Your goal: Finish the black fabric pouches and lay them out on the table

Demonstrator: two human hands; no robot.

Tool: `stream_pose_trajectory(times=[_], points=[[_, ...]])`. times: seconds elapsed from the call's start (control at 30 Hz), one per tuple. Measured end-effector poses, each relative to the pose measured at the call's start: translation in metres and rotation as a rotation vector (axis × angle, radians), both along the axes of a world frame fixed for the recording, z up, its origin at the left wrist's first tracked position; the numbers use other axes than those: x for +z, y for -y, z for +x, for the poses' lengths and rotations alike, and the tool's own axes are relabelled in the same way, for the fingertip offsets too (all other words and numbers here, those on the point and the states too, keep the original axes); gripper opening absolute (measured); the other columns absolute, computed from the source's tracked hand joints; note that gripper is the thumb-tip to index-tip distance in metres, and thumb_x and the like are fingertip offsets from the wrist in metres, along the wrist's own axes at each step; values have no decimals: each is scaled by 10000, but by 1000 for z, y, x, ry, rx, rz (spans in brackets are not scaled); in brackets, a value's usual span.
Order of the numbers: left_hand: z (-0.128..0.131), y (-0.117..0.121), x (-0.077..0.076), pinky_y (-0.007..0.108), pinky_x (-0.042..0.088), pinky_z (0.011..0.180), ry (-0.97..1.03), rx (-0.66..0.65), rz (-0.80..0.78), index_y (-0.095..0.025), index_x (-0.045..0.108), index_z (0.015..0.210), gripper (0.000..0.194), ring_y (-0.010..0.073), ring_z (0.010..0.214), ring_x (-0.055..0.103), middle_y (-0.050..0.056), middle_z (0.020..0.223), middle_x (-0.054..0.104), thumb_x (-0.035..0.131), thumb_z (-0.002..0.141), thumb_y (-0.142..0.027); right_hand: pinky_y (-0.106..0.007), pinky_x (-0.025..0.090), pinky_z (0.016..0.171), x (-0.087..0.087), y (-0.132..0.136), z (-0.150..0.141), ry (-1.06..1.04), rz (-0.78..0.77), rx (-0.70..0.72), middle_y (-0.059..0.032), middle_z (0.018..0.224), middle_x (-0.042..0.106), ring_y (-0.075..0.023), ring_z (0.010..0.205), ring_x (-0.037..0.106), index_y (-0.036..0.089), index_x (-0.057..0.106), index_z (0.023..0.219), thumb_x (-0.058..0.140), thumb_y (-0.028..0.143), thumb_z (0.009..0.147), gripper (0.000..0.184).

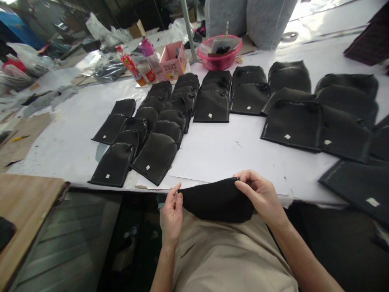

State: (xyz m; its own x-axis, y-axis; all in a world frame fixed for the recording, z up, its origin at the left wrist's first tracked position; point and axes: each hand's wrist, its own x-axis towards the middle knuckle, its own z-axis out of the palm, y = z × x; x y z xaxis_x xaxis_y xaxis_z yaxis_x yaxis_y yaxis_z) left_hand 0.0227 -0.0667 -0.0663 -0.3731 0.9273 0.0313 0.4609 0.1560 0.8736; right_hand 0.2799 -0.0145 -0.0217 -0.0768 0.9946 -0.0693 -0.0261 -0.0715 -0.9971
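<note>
A black fabric piece (215,200) is stretched between my hands at the table's front edge, just above my lap. My left hand (174,209) pinches its left corner between thumb and fingers. At the upper right corner, my right hand (258,192) is closed on the same piece. Beyond them, overlapping rows of similar black sewn pieces lie on the white table (212,150). Nearest on the left are a black piece (158,156) and another black piece (112,162), each with a small white tag. To the right lies one more tagged black piece (291,123).
At the back stand a pink basket (220,61), a pink box (173,61) and a red-labelled bottle (129,63). A metal pole (189,30) rises beside them. Grey padded blocks (255,20) stand behind. A wooden board (27,211) is at the lower left.
</note>
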Motion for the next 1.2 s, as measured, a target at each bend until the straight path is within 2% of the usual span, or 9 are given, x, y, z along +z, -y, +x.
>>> stream_pose_trajectory(times=[0.1, 0.17, 0.27, 0.37, 0.5, 0.73, 0.87, 1.0, 1.2], points=[[-5, -1, 7, 430, 396, 1062, -298, -103, 159, -203, 667, 1190, 384, 278, 1232, 536, 133, 1275, 608, 569, 908, -446, -257, 429, 780, 7, 1, -9, 72, 45, 98, -19, 874, 614, -168, 874, 569, 206, 531, 772, 638, 313, 893, 194], [-1, -5, 16, 450, 379, 1073, -348, -178, 249, -198, 691, 1159, 434, 305, 1231, 528, 146, 1242, 619, 624, 855, -501, -258, 432, 768, 10, 3, -18, 104, 59, 155, -20, 878, 615, -166, 853, 569, 207, 526, 779, 629, 309, 897, 187], [12, -13, 31, 386, 458, 950, -173, -361, 190, -218, 735, 1087, 401, 280, 1009, 638, 120, 1021, 710, 682, 807, -499, -258, 438, 736, 13, 7, -33, 112, 76, 239, -17, 860, 611, -161, 811, 563, 211, 513, 779, 623, 294, 898, 182], [24, -18, 41, 288, 475, 715, 12, -449, 93, -223, 779, 915, 218, 212, 715, 647, 76, 778, 723, 721, 792, -393, -258, 445, 724, 15, 11, -44, 109, 108, 283, -8, 822, 603, -158, 784, 562, 216, 501, 779, 615, 272, 901, 176], [27, -14, 43, 250, 402, 592, 37, -435, 112, -201, 749, 714, 194, 152, 551, 554, 32, 595, 646, 664, 835, -326, -256, 448, 731, 14, 14, -47, 144, 176, 278, -7, 838, 618, -157, 792, 582, 221, 501, 789, 624, 251, 899, 167], [21, -3, 39, 228, 353, 540, 139, -396, 20, -168, 680, 674, 351, 123, 534, 484, 3, 577, 575, 571, 896, -417, -249, 446, 729, 9, 13, -50, 163, 248, 340, -1, 843, 611, -148, 787, 588, 226, 494, 808, 648, 235, 891, 175], [10, 5, 31, 237, 310, 527, 140, -420, -42, -162, 646, 622, 435, 113, 511, 427, -7, 545, 502, 563, 883, -499, -255, 444, 717, 7, 13, -48, 173, 242, 360, -6, 828, 604, -152, 776, 584, 225, 490, 799, 631, 247, 905, 178], [-8, 17, 21, 249, 283, 536, 78, -339, -53, -167, 570, 527, 511, 111, 496, 384, -21, 505, 406, 548, 881, -534, -267, 448, 718, 7, 13, -45, 194, 220, 334, -11, 811, 601, -161, 768, 585, 226, 494, 790, 634, 276, 904, 188], [1, 13, 42, 246, 318, 588, 39, -408, -43, -174, 650, 715, 298, 134, 607, 468, 7, 659, 528, 569, 907, -387, -267, 446, 681, 7, 11, -51, 236, 274, 408, -7, 786, 599, -156, 725, 570, 228, 502, 771, 671, 302, 879, 214]])
